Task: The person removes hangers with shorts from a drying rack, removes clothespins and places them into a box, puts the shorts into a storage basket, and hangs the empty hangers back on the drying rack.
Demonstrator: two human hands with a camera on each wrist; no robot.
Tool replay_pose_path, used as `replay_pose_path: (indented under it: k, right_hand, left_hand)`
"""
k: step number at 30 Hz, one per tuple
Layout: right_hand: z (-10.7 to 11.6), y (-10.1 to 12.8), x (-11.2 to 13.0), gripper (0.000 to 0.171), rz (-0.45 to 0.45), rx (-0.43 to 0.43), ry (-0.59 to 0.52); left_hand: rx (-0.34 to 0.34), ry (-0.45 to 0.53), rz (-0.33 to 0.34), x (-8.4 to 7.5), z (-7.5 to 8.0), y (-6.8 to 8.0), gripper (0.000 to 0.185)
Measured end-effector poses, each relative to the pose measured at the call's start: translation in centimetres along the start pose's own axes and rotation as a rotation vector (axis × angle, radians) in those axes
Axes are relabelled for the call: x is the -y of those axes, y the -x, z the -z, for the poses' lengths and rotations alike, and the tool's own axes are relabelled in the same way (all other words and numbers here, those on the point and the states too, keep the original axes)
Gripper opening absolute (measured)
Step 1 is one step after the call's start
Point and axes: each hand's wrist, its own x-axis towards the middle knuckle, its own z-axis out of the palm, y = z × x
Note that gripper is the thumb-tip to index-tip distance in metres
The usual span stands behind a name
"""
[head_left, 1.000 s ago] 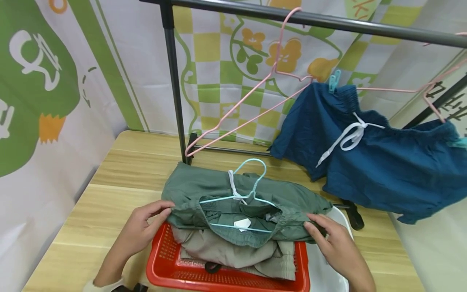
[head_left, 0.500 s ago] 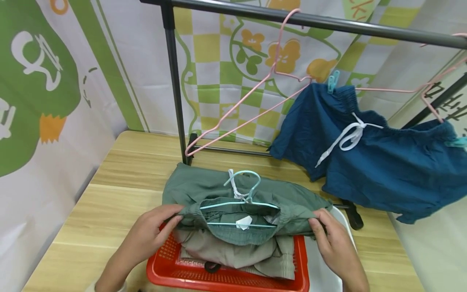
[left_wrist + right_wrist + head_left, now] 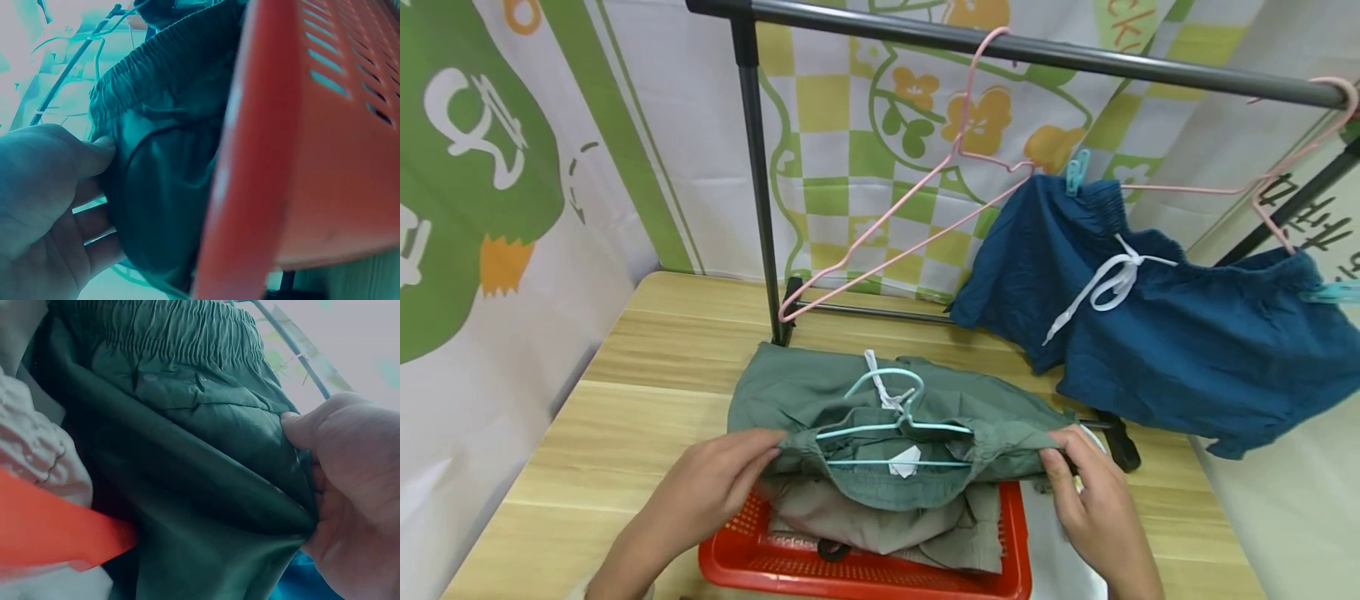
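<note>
Green shorts with an elastic waistband and white drawstring lie with the waist spread toward me. A light-blue hanger sits inside the waist opening, its hook sticking out at the top. My left hand pinches the left side of the shorts between thumb and fingers. On the opposite side, my right hand pinches the fabric. The right wrist view shows the thumb on the green cloth below the gathered waistband, with the other fingers behind it. In the left wrist view, the thumb presses the shorts' edge.
Below the shorts, a red basket holds beige clothing. A white container stands to its right. Behind, a black rack rail carries a bare pink hanger and another with blue shorts clipped on.
The light-blue hanger's hook has dropped and turned leftward. Both hands have moved slightly to the right while holding the green shorts' sides, and the waist opening has flattened somewhat.
</note>
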Motion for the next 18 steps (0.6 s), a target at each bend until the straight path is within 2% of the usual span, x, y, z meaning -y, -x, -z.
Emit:
replay_pose_path:
  k: [5,10,18]
  right_hand:
    - [0.3,-0.1,0.5,0.026,0.019,-0.006,-0.002]
    - [0.5,-0.2,0.7,0.023,0.016,-0.011,0.016]
    - [0.5,0.0,0.8,0.025,0.036,-0.076,0.004]
  left_hand:
    - [-0.034,0.022,-0.025,-0.6,0.0,-0.6,0.038]
    - [-0.046,0.022,-0.012,-1.3,0.1,-1.5,0.035]
    - [-0.067,0.029,0.005,-2.3,0.0,-2.8,0.029]
